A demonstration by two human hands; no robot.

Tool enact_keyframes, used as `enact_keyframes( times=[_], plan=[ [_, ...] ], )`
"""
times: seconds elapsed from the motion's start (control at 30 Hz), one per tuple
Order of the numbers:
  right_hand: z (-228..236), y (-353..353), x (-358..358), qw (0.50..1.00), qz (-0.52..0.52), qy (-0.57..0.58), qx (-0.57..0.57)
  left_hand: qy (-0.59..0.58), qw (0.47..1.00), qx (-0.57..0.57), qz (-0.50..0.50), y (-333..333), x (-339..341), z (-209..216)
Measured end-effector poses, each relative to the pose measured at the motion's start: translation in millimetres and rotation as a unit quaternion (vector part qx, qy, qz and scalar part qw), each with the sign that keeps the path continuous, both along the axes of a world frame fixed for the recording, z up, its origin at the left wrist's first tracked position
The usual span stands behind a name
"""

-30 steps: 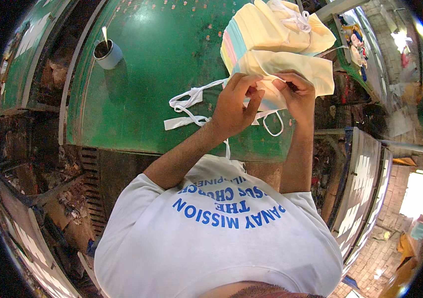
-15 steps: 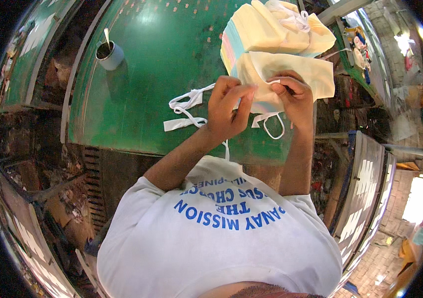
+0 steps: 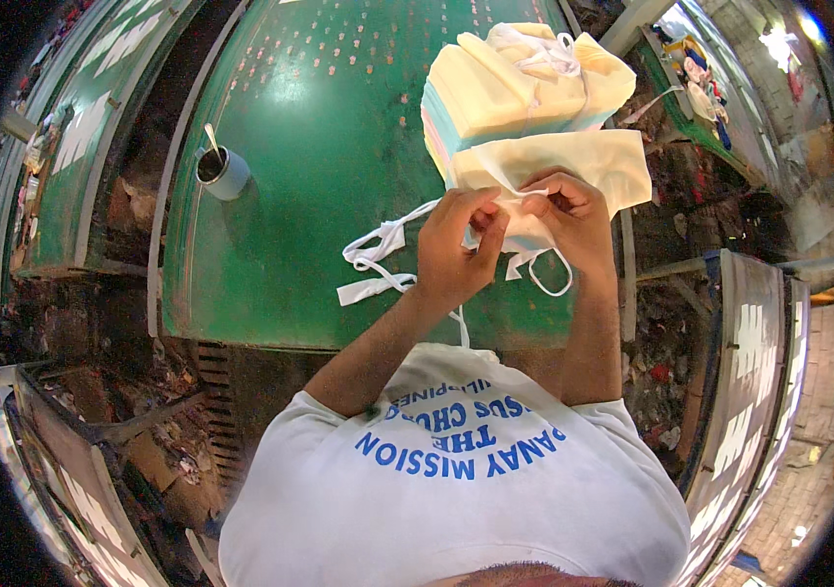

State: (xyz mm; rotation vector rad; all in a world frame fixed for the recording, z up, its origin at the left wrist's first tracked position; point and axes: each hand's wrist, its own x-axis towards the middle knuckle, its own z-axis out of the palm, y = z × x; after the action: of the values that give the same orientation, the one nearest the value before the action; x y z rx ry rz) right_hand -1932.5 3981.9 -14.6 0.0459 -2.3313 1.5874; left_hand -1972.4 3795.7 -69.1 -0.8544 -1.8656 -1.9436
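A thick stack of pale yellow cloth pieces [image 3: 490, 93], with pink and blue-green layers at its side, is bound by a white cloth strip [image 3: 534, 47]. In front of it lies a smaller pale yellow bundle [image 3: 588, 157], a flap spread to the right. My right hand [image 3: 573, 220] pinches another white cloth strip [image 3: 500, 174] over this bundle. At the bundle's left front corner, my left hand [image 3: 458, 245] is closed with thumb and fingertips together; what they hold is too small to tell. Loose white strip ends [image 3: 378, 256] trail on the table beside it.
A grey-blue cup [image 3: 228, 178] with a spoon and dark contents stands at the left on the green table [image 3: 309, 196]. More green tables [image 3: 65, 210] are at the left. A slatted bench [image 3: 730, 391] stands at the right.
The view has shifted, so the table sits lower in it. My left fingers have curled into a ring, while my right hand keeps its pinch on the strip.
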Motion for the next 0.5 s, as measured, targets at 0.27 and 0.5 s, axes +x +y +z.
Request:
enact_keyframes(
  times=[0.27,0.5],
  plan=[
    [14.5,-8.0,-6.8,0.995,0.092,0.033,0.007,0.062,0.998,-0.011,0.006,-4.1,-12.4,-2.1],
    [7.7,-9.1,-3.5,1.000,0.006,-0.006,0.009,-0.014,1.000,0.005,-0.022,-6.6,-6.5,9.7]
  ],
)
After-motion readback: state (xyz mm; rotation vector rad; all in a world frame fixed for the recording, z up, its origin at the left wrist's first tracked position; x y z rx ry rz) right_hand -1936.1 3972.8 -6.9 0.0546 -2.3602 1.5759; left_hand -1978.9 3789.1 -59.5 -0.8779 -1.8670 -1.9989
